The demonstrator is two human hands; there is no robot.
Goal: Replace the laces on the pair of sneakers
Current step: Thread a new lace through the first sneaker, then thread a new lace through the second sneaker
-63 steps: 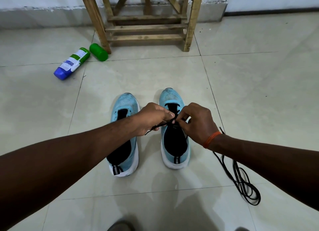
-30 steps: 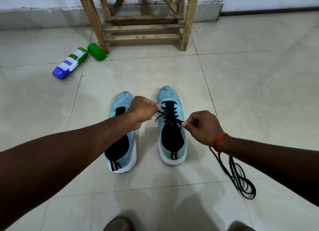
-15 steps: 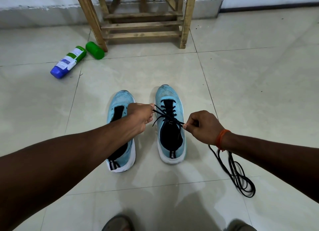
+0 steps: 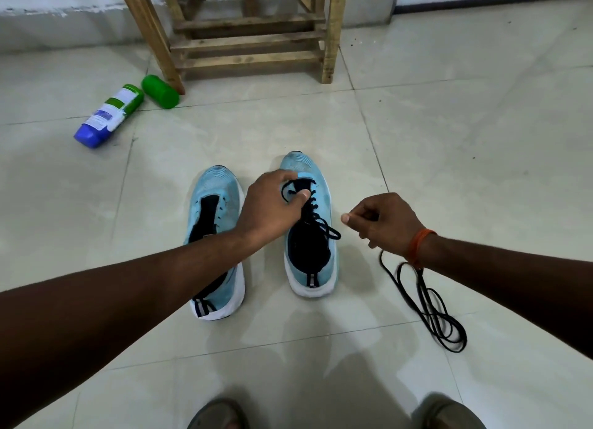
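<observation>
A: Materials and surfaces?

B: Glossy cream floor tiles. Beyond both hands stood a rough wooden frame, with a blue-and-green plastic bottle lying on its side beyond the left hand.

A: The shoes?

B: Pale blue knit uppers ribbed at the toe, black linings, thick white soles. The laced sneaker sat directly under the left hand, toe pointing away. The other sneaker lay just beside it, partly beneath the left forearm. A thin black lace crossed the first shoe's eyelets, one end looped over the edge nearest the right hand. A loose lace, also black and flat, lay coiled on the tiles below the right wrist.

A: Hands?

B: The left thumb and fingers pinched the threaded lace near the toe-end eyelets. The right hand hovered just beside that shoe with its fingers curled in and the thumb tip against the index finger, gripping nothing I could see. An orange thread band circled that wrist.
</observation>
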